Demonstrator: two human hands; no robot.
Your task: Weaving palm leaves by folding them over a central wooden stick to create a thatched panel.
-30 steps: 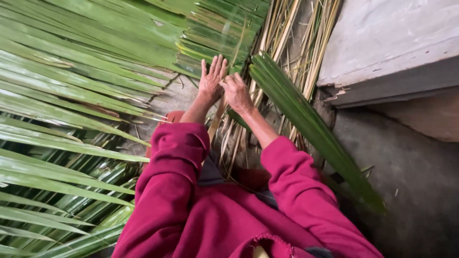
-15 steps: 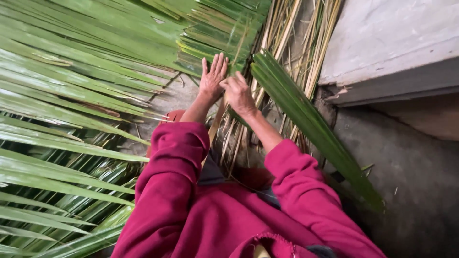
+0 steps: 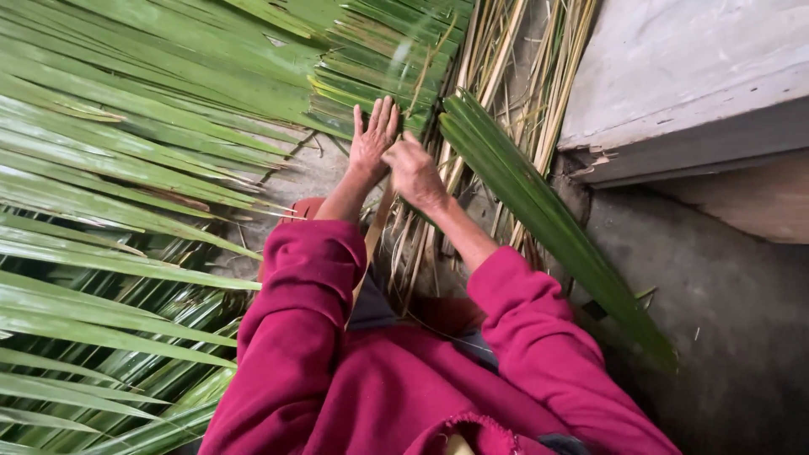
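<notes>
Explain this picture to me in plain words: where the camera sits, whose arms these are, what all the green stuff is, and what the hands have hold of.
There is no machine here. The camera is worn on a person's head and looks down, so the two arms in dark red sleeves are the wearer's own.

The left hand is spread flat, fingers open, against the edge of a mat of folded green leaf strips. The right hand is curled beside it, touching it, and seems to pinch something thin there; exactly what is too small to tell.

Long green palm leaves fan out across the left. A bundle of pale dry stalks runs under the hands, and one broad folded green leaf bundle slants off to the right. All this lies on a grey concrete floor, with a raised grey slab at the upper right.
</notes>
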